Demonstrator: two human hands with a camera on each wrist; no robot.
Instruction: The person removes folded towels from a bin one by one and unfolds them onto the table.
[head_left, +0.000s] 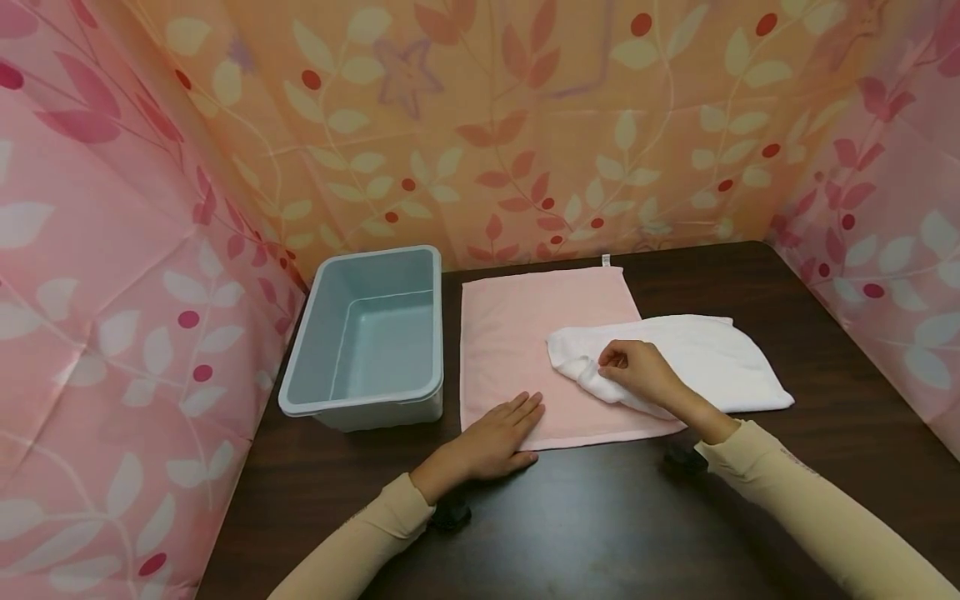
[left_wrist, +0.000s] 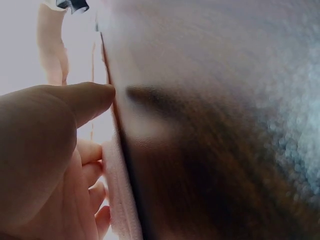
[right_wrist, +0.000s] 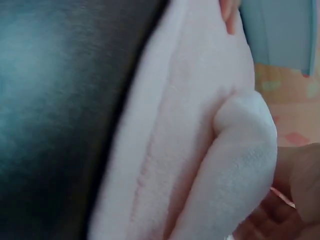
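Observation:
A pink towel [head_left: 504, 350] lies spread flat on the dark table, a small white tag at its far edge. Across its right side lies a white towel [head_left: 720, 358], its left end bunched and its right part spread over the table. My right hand [head_left: 647, 372] pinches the white towel near that bunched end with curled fingers. In the right wrist view, a thick white fold [right_wrist: 240, 155] partly hides this hand. My left hand [head_left: 495, 437] rests on the near left corner of the pink towel, fingers straight and thumb at its near edge.
A grey-blue plastic bin [head_left: 390, 350] stands left of the pink towel, with nothing seen inside. The dark wooden table [head_left: 570, 525] reaches back to a hanging floral curtain [head_left: 480, 125], with pink floral cloth on both sides.

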